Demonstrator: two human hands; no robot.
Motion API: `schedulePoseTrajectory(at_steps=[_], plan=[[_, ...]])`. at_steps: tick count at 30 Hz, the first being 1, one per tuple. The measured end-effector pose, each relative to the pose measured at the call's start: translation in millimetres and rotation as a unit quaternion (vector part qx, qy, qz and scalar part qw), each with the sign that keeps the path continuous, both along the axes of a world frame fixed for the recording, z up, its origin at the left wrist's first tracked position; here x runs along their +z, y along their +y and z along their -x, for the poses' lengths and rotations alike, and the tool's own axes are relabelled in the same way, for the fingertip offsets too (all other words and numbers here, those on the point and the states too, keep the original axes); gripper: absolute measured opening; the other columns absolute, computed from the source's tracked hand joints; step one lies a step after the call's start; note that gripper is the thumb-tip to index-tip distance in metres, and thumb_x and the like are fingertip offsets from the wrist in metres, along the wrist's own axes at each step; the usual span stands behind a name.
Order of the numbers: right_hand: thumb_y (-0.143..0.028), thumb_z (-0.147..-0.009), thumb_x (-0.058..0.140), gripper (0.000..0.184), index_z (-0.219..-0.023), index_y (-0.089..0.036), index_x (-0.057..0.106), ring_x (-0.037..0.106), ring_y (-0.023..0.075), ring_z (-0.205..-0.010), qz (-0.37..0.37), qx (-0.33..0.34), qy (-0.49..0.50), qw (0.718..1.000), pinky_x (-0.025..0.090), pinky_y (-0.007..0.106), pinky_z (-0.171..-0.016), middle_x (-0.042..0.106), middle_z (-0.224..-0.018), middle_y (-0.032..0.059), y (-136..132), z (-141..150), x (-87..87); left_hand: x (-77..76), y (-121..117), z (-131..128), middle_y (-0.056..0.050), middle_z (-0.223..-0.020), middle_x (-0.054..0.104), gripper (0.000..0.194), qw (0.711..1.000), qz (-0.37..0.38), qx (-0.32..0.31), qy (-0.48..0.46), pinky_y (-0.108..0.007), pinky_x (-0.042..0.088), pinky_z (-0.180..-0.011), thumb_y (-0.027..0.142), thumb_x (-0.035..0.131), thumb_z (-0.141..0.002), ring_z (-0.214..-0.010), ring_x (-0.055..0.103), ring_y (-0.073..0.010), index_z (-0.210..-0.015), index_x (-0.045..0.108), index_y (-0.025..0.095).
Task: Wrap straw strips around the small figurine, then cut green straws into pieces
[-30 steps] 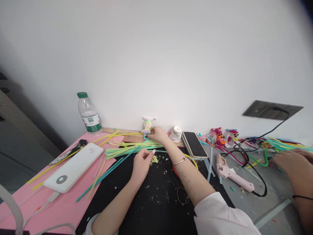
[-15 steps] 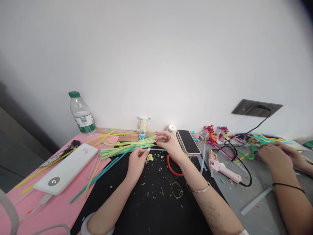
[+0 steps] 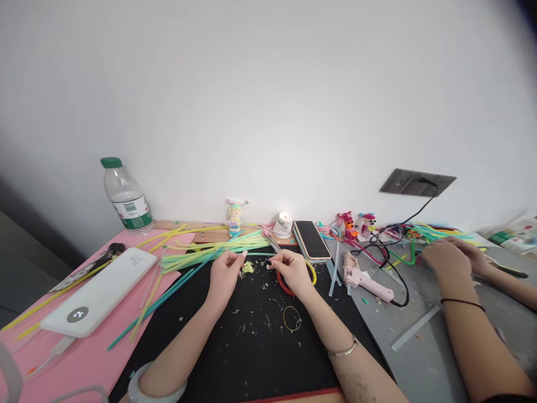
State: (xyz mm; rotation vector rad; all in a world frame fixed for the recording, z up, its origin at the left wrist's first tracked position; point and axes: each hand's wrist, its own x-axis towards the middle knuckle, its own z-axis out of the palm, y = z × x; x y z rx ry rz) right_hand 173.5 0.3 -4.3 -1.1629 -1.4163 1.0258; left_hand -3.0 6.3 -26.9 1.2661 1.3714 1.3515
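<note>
My left hand is closed in a pinch above the black mat; whatever its fingertips hold is hidden. Beside it lies a small tuft of yellow-green fuzz. Thumb and forefinger of my right hand are pinched together too, a tiny pale speck showing near the tips that I cannot name. Under that hand are scissors with red and yellow handles, partly covered, blades toward the wall. Behind both hands lies a bundle of yellow and green pipe cleaners. A small pastel figure with long ears stands against the wall.
At left are a white power bank and a plastic bottle. A white cup and a phone stand behind my right hand. Farther right are a pink glue gun with a black cord and a co-worker's hands.
My right hand has left the pastel figure, come back toward me and closed in a pinch near my left hand. The view has turned right, shifting everything leftward.
</note>
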Motion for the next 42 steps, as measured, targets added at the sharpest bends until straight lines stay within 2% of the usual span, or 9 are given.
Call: schedulePoseTrajectory(at_steps=[10,13,16,19,25,32,35,37,42], plan=[[-0.028,-0.079,0.053,0.017,-0.065,-0.019,0.050,0.045,0.0100,-0.039,-0.015,-0.031,-0.091,0.995,0.035,0.022,-0.045,0.049,-0.042,-0.0062,2,-5,-7.6,4.2,-1,-2,0.005,-0.049,0.047,0.034,0.999,-0.015,-0.004,0.035,-0.022,0.034,-0.049,0.047,0.059,-0.075,-0.046,0.043,-0.0104,-0.059,0.050,0.018],[-0.024,-0.074,0.057,0.006,-0.074,-0.018,0.057,0.059,0.0134,-0.055,-0.039,-0.017,-0.078,0.996,0.044,0.024,-0.055,0.062,-0.060,-0.0007,3,-5,-9.7,5.0,-1,-2,0.004,-0.052,0.051,0.035,0.999,-0.018,-0.002,0.038,-0.023,0.034,-0.049,0.048,0.059,-0.074,-0.046,0.044,-0.0106,-0.059,0.049,0.018],[-0.021,-0.068,0.061,0.015,-0.083,-0.018,0.062,0.065,0.0185,-0.073,-0.025,-0.006,-0.052,0.998,0.049,0.030,-0.069,0.070,-0.076,0.0039,3,-5,-9.9,6.0,-2,-2,0.003,-0.054,0.052,0.035,0.999,-0.019,-0.002,0.037,-0.023,0.034,-0.049,0.048,0.059,-0.075,-0.046,0.044,-0.0107,-0.059,0.049,0.019],[-0.023,-0.066,0.065,0.013,-0.079,-0.019,0.065,0.064,0.0183,-0.062,-0.002,-0.029,-0.072,0.997,0.048,0.030,-0.064,0.068,-0.064,0.0019,3,-5,-8.8,6.7,-3,-3,0.005,-0.051,0.048,0.034,0.999,-0.026,-0.005,0.044,-0.023,0.033,-0.050,0.048,0.059,-0.075,-0.046,0.043,-0.0108,-0.060,0.048,0.019],[-0.023,-0.071,0.060,0.008,-0.067,-0.019,0.066,0.055,0.0148,-0.054,-0.066,-0.068,-0.163,0.982,0.040,0.025,-0.054,0.062,-0.057,-0.0001,3,-10,-6.1,6.6,-3,-3,0.006,-0.049,0.043,0.034,0.997,-0.031,-0.010,0.072,-0.023,0.032,-0.051,0.047,0.058,-0.076,-0.048,0.043,-0.0113,-0.060,0.047,0.020],[-0.021,-0.076,0.054,0.014,-0.063,-0.019,0.058,0.054,0.0136,-0.053,-0.084,-0.069,-0.186,0.977,0.039,0.024,-0.055,0.062,-0.058,0.0002,-1,-5,2.4,10.0,-6,0,0.003,-0.056,0.053,0.033,0.985,-0.041,0.026,0.165,-0.025,0.037,-0.056,0.048,0.054,-0.079,-0.054,0.048,-0.0137,-0.062,0.048,0.020],[-0.024,-0.078,0.054,0.016,-0.063,-0.019,0.055,0.054,0.0139,-0.051,-0.083,-0.086,-0.174,0.978,0.040,0.024,-0.055,0.060,-0.055,-0.0002,-1,-3,2.4,8.2,-4,4,0.000,-0.067,0.060,0.026,0.968,-0.078,0.027,0.237,-0.028,0.041,-0.062,0.044,0.051,-0.082,-0.063,0.054,-0.0174,-0.071,0.054,0.021],[-0.027,-0.080,0.053,0.019,-0.063,-0.020,0.056,0.054,0.0143,-0.050,-0.090,-0.103,-0.174,0.975,0.041,0.025,-0.055,0.058,-0.053,-0.0007,0,-2,0.0,4.4,-1,9,-0.005,-0.087,0.065,0.019,0.940,-0.141,0.014,0.312,-0.032,0.042,-0.075,0.036,0.048,-0.083,-0.085,0.056,-0.0226,-0.086,0.059,0.021],[-0.022,-0.081,0.049,0.014,-0.080,-0.019,0.063,0.061,0.0186,-0.066,-0.155,-0.125,-0.188,0.962,0.047,0.029,-0.066,0.066,-0.071,0.0047,4,-3,-7.0,-7.1,8,18,-0.008,-0.103,0.067,0.031,0.880,-0.167,-0.027,0.445,-0.038,0.041,-0.082,0.018,0.042,-0.083,-0.100,0.052,-0.0274,-0.108,0.060,0.020]])
